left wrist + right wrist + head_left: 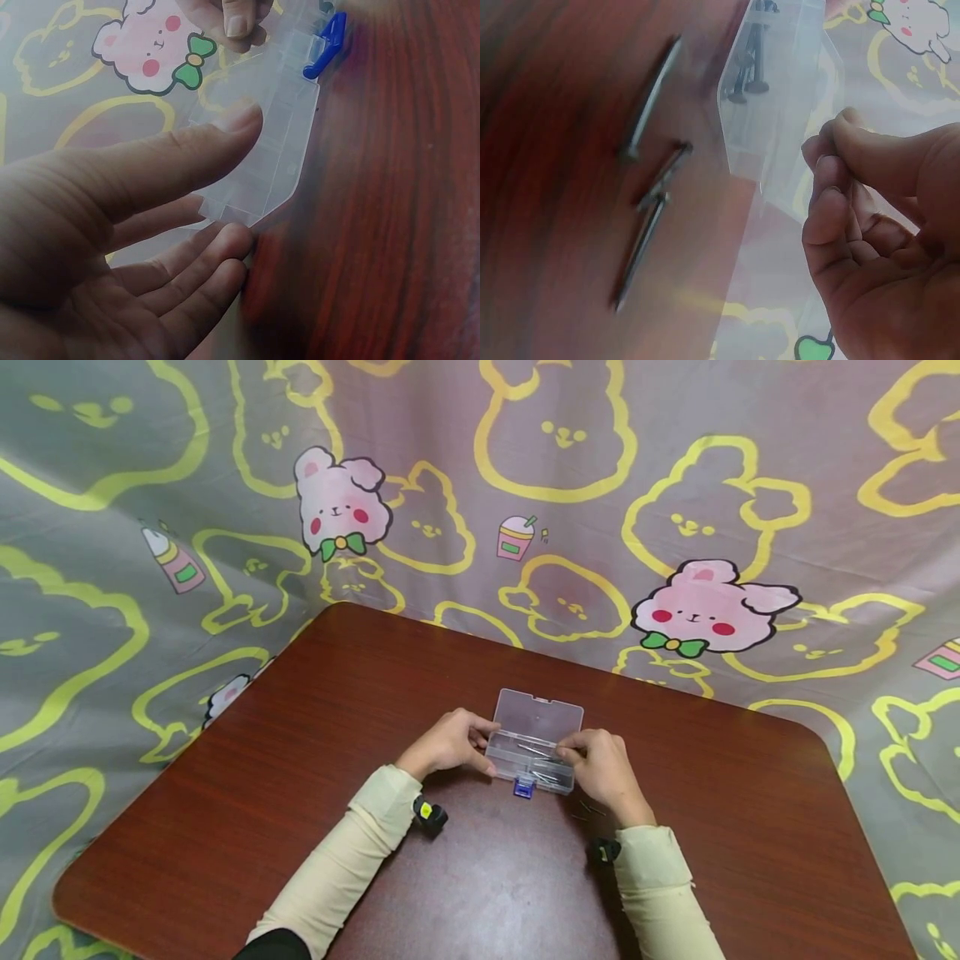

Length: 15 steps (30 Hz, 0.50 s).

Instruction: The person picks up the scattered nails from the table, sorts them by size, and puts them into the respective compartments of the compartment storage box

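A clear plastic compartment box [507,765] stands on the table, its lid [538,713] raised at the back and its blue latch [523,787] at the front. My left hand [455,743] grips the box's left end, thumb by the front corner and fingers at the back. Dark metal nails [759,64] lie inside the box. My right hand [600,762] reaches over the right end; in the right wrist view its thumb tip meets the curled index finger, with nothing visible between them. Several loose nails [646,97] lie on the table beneath the right wrist.
The brown wooden table [300,735] has rounded corners. A patterned cloth [442,435] hangs close behind its back edge and along the left side. Black wrist cameras [430,815] sit at both cuffs.
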Tool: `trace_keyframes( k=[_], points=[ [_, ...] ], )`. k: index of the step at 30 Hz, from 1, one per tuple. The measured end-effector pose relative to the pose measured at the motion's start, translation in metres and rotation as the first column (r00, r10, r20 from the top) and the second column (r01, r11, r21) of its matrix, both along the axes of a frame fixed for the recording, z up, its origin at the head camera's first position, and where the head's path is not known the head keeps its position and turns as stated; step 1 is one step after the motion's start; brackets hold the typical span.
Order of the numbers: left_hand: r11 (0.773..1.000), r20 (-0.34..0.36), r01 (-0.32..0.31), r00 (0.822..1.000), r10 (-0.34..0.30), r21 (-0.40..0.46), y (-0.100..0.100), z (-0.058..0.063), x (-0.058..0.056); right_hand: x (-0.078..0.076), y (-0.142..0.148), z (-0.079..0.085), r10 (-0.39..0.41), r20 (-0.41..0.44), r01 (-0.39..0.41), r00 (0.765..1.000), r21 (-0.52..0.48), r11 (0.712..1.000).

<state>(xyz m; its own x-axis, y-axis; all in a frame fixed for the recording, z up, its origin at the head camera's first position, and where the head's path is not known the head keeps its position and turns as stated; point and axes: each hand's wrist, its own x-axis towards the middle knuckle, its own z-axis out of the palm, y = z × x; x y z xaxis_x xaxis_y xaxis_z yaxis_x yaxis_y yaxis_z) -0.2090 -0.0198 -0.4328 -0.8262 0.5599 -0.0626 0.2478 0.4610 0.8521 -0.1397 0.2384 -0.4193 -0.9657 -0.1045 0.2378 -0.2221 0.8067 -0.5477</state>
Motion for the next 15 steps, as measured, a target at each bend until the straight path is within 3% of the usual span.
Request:
trace_keyframes(
  k=[15],
  points=[
    [1.000, -0.010, -0.001, 1.000, 0.001, -0.006, 0.000, 0.001, 0.002, 0.016, 0.017, 0.005, -0.057, 0.115, 0.062, 0.992, -0.044, 0.997]
  ],
)
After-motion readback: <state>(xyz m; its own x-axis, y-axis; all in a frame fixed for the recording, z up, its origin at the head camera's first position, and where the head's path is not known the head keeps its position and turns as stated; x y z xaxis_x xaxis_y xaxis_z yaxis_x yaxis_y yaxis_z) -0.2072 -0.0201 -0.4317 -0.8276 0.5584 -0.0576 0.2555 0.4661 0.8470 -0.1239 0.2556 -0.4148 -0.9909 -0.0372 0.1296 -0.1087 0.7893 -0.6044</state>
